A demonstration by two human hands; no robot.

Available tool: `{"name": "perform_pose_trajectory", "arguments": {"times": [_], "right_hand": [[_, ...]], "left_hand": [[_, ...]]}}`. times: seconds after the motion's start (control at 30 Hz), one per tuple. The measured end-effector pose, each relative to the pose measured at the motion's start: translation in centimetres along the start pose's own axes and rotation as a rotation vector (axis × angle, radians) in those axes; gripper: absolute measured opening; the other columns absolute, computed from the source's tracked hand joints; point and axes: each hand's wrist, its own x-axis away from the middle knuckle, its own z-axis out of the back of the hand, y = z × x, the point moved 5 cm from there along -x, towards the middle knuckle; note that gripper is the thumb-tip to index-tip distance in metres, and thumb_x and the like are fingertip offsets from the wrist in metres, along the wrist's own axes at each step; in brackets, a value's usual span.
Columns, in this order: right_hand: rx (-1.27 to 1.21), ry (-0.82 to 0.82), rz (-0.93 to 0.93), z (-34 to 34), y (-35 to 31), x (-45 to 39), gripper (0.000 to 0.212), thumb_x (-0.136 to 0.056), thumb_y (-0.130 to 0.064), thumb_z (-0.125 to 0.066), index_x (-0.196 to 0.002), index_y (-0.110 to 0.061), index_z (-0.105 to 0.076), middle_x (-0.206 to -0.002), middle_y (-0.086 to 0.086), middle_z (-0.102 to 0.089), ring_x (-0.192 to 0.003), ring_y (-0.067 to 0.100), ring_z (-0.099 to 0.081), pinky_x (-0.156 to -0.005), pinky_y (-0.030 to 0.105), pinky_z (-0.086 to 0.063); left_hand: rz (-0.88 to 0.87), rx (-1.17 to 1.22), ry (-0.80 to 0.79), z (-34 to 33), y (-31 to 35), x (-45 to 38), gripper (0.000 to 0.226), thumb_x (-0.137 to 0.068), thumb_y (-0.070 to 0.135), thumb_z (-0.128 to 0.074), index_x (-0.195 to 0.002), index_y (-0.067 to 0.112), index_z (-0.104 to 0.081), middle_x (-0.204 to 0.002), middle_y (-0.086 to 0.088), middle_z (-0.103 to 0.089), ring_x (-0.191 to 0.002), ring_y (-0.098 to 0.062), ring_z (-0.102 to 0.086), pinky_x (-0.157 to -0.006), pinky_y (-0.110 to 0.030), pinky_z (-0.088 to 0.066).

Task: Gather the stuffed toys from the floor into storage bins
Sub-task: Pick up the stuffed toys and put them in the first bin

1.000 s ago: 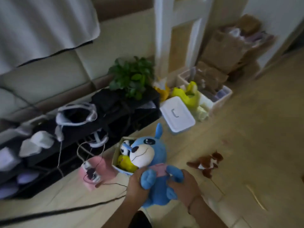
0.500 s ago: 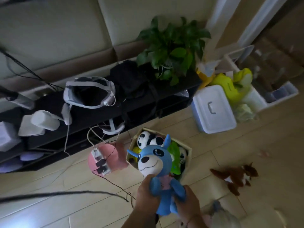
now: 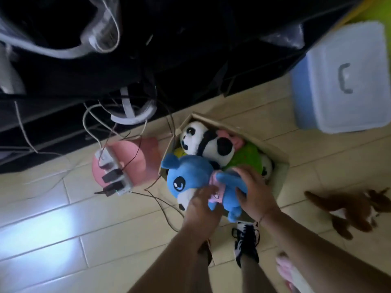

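A blue plush toy with a white muzzle and pink shirt lies tilted across the near edge of a cardboard bin. My left hand grips its head and chest side. My right hand grips its body and arm. Inside the bin sit a panda plush, a green toy and a pink one. A brown plush lies on the floor to the right.
A pink object with a white power strip and trailing cables sits left of the bin. A lidded blue-white plastic box stands upper right. A dark low shelf runs along the back. My shoe is below the bin.
I have leaned down close over the bin. The blue plush went from upright in front of me down onto the bin's near edge, both hands still holding it.
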Motion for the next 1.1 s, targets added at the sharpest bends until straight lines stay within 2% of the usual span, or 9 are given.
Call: {"name": "perform_pose_trajectory", "arguments": {"times": [0.13, 0.23, 0.27, 0.37, 0.43, 0.47, 0.63, 0.93, 1.1], "right_hand": [[-0.109, 0.026, -0.143, -1.6, 0.0, -1.1, 0.067, -0.087, -0.013, -0.068, -0.148, -0.017, -0.039, -0.144, 0.009, -0.048, -0.132, 0.028, -0.051, -0.109, 0.037, -0.045], [-0.217, 0.284, -0.600, 0.1, 2.4, -0.5, 0.095, -0.078, -0.029, -0.081, -0.153, -0.021, -0.023, -0.153, 0.014, -0.038, -0.131, 0.040, -0.051, -0.099, 0.050, -0.049], [-0.105, 0.386, -0.593, 0.9, 2.0, -0.3, 0.096, -0.076, -0.028, -0.081, -0.152, -0.022, -0.023, -0.153, 0.018, -0.036, -0.131, 0.045, -0.049, -0.099, 0.055, -0.047], [0.406, 0.525, -0.012, 0.0, -2.7, -0.1, 0.069, -0.073, -0.028, -0.069, -0.138, -0.023, -0.046, -0.148, 0.017, -0.041, -0.136, 0.046, -0.039, -0.110, 0.063, -0.031], [0.593, 0.320, 0.327, -3.8, -4.0, -0.3, 0.074, -0.068, -0.042, -0.075, -0.137, -0.027, -0.053, -0.154, 0.009, -0.037, -0.144, 0.043, -0.028, -0.112, 0.067, -0.020], [0.650, 0.227, 0.361, -5.3, -3.0, -0.7, 0.087, -0.064, -0.050, -0.079, -0.142, -0.027, -0.049, -0.158, 0.008, -0.034, -0.146, 0.041, -0.025, -0.111, 0.069, -0.022], [0.759, 0.033, 0.159, -8.1, 5.8, -4.1, 0.115, -0.045, -0.078, -0.078, -0.145, -0.035, -0.041, -0.157, 0.005, -0.034, -0.140, 0.048, -0.036, -0.099, 0.074, -0.034], [0.647, 0.074, 0.126, -13.9, 7.5, -7.7, 0.102, -0.040, -0.058, -0.092, -0.133, -0.026, -0.064, -0.145, 0.002, -0.039, -0.135, 0.046, -0.034, -0.106, 0.067, -0.022], [0.502, 0.177, 0.228, -10.5, 1.8, -3.2, 0.079, -0.062, -0.054, -0.078, -0.133, -0.027, -0.058, -0.156, 0.004, -0.041, -0.143, 0.039, -0.033, -0.109, 0.065, -0.026]], "left_hand": [[-0.167, -0.306, 0.236, 2.4, 0.2, -2.8, 0.047, -0.068, 0.026, -0.064, -0.115, 0.024, -0.059, -0.120, 0.003, -0.056, -0.108, -0.023, -0.053, -0.087, -0.031, -0.047], [-0.090, -0.695, 0.069, 2.5, -1.3, -3.8, 0.076, -0.071, 0.044, -0.063, -0.140, 0.035, -0.032, -0.153, 0.000, -0.017, -0.137, -0.032, -0.024, -0.104, -0.050, -0.038], [-0.020, -0.746, -0.009, 2.3, -2.3, -4.1, 0.087, -0.072, 0.050, -0.063, -0.145, 0.038, -0.016, -0.157, 0.000, 0.001, -0.143, -0.033, -0.010, -0.108, -0.052, -0.035], [-0.004, -0.746, -0.069, 1.5, -3.3, -5.1, 0.100, -0.073, 0.059, -0.061, -0.147, 0.043, 0.004, -0.156, -0.001, 0.021, -0.145, -0.038, 0.005, -0.107, -0.050, -0.040], [-0.065, -0.806, -0.071, 0.8, -3.2, -6.2, 0.097, -0.076, 0.058, -0.060, -0.147, 0.044, 0.004, -0.157, -0.001, 0.023, -0.145, -0.040, 0.014, -0.105, -0.051, -0.040], [-0.084, -0.849, -0.081, 0.5, -3.3, -6.7, 0.095, -0.078, 0.056, -0.060, -0.147, 0.044, 0.004, -0.157, 0.000, 0.025, -0.144, -0.039, 0.019, -0.103, -0.051, -0.041], [-0.142, -0.972, -0.140, -1.8, -5.5, -10.1, 0.096, -0.079, 0.049, -0.065, -0.146, 0.047, 0.004, -0.156, 0.004, 0.026, -0.144, -0.038, 0.024, -0.101, -0.052, -0.041], [-0.098, -1.024, -0.206, -3.7, -10.2, -14.4, 0.102, -0.074, 0.055, -0.069, -0.144, 0.051, 0.004, -0.156, 0.012, 0.023, -0.145, -0.036, 0.019, -0.101, -0.056, -0.039], [-0.156, -0.956, -0.169, -1.0, -8.4, -12.3, 0.103, -0.068, 0.065, -0.065, -0.144, 0.050, 0.002, -0.155, 0.010, 0.022, -0.146, -0.034, 0.017, -0.106, -0.054, -0.040]]}}
